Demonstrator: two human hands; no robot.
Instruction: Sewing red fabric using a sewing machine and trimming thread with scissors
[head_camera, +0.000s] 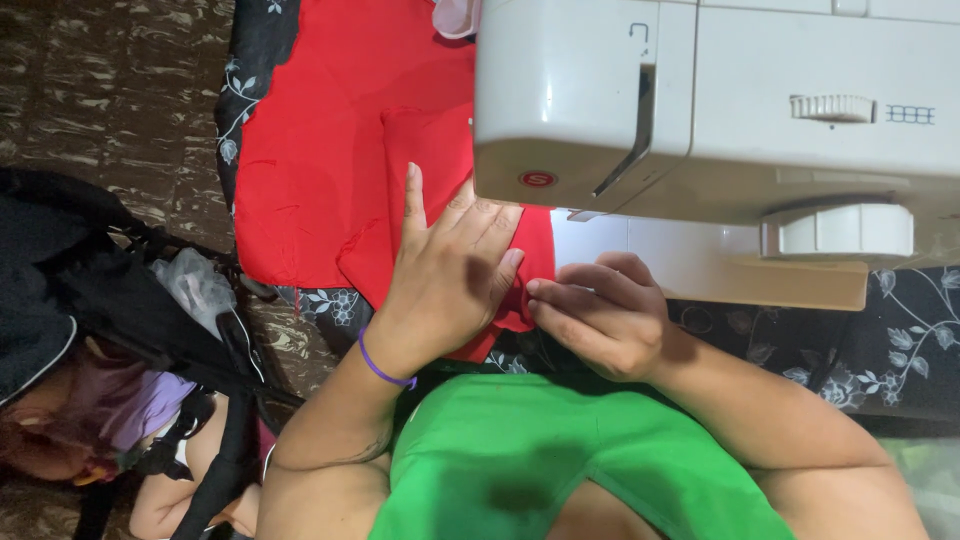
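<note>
Red fabric (330, 150) lies under the flat, spread left hand (450, 265); right hand (600, 315) fingers pinch its edge just beside. Beyond them stands a white sewing machine (720, 100) on a black floral-clothed tabletop (900, 350); brown patterned floor (110, 90) lies farther left.

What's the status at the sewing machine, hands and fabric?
Left hand flat on red fabric. Right hand pinching its near edge. Fabric runs under the white sewing machine. Needle area hidden.
</note>
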